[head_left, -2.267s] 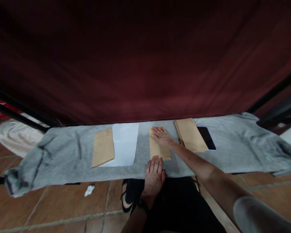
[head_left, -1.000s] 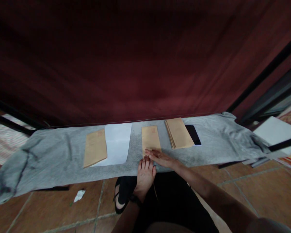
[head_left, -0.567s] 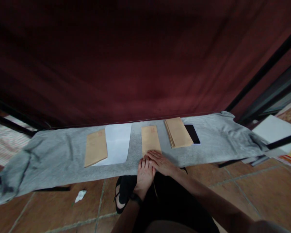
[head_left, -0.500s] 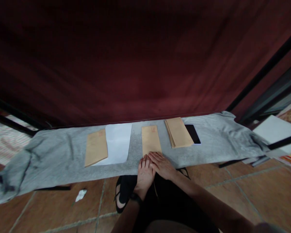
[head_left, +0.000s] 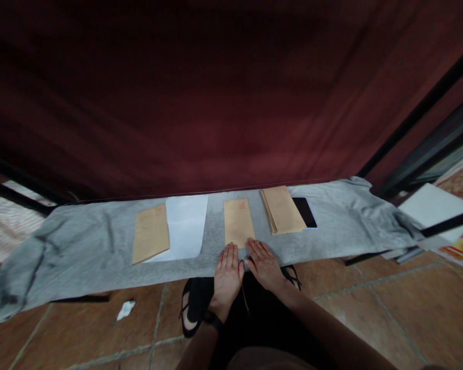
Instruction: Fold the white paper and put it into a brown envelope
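A brown paper envelope (head_left: 239,222) with a faint reddish print at its upper right lies flat on a grey cloth. My left hand (head_left: 228,272) rests flat with fingers stretched out, its fingertips at the envelope's lower left edge. My right hand (head_left: 265,267) lies open at the lower right corner, fingertips touching it. Neither hand grips anything. Right of them sits a stack of brown envelopes (head_left: 283,210), partly over a dark phone (head_left: 304,211). To the left, another brown envelope or small pile (head_left: 151,234) overlaps white paper sheets (head_left: 185,226).
The grey cloth (head_left: 88,236) covers a long narrow bench against a dark red hanging fabric (head_left: 216,128). Black metal bars (head_left: 420,110) flank both sides. A crumpled white scrap (head_left: 126,309) is on the tiled floor (head_left: 139,329). White board or paper (head_left: 434,210) lies at right.
My hands, overlapped on the envelope's lower end before, have moved apart and slightly down. More of the envelope's lower part now shows. The view has shifted slightly.
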A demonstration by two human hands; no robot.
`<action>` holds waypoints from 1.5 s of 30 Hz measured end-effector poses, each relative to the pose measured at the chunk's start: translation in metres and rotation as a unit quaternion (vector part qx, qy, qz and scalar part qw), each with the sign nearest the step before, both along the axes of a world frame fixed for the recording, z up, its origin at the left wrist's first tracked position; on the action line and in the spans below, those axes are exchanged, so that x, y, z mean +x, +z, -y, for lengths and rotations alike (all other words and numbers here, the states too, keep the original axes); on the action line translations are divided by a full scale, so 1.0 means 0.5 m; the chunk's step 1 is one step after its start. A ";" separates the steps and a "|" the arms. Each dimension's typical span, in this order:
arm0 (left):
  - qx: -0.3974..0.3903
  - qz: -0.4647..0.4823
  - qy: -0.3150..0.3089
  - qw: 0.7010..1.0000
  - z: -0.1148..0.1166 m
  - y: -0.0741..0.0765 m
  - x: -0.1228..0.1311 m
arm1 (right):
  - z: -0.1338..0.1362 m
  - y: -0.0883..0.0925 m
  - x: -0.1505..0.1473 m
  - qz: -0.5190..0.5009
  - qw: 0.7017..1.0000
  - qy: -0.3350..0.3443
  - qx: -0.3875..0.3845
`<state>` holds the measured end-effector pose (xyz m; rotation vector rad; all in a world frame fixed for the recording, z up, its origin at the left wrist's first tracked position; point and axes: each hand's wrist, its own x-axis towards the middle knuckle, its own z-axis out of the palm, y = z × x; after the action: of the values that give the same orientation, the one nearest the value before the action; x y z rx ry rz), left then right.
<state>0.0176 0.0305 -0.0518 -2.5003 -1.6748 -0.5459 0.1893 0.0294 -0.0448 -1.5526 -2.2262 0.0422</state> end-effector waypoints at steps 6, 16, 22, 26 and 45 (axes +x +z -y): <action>-0.039 0.064 0.069 0.995 -0.003 0.024 0.005 | 0.004 0.000 0.008 -0.017 1.000 -0.022 0.015; -0.158 0.338 0.200 0.906 -0.094 0.055 0.017 | -0.009 0.001 -0.016 -0.020 0.998 -0.052 0.010; -0.197 0.501 0.210 0.816 -0.136 0.055 0.007 | -0.016 0.018 -0.029 0.002 0.997 -0.077 -0.015; -0.199 0.563 0.165 0.785 -0.134 0.069 0.027 | -0.027 0.050 -0.035 0.012 0.994 -0.103 -0.043; -0.244 0.512 0.125 0.814 -0.100 0.027 0.058 | -0.058 0.031 -0.064 -0.693 0.657 -0.088 -0.284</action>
<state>0.0467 0.0806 -0.0381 -2.2841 -2.7156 -1.8806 0.1572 0.0582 -0.0291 -1.1599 -0.7774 1.4424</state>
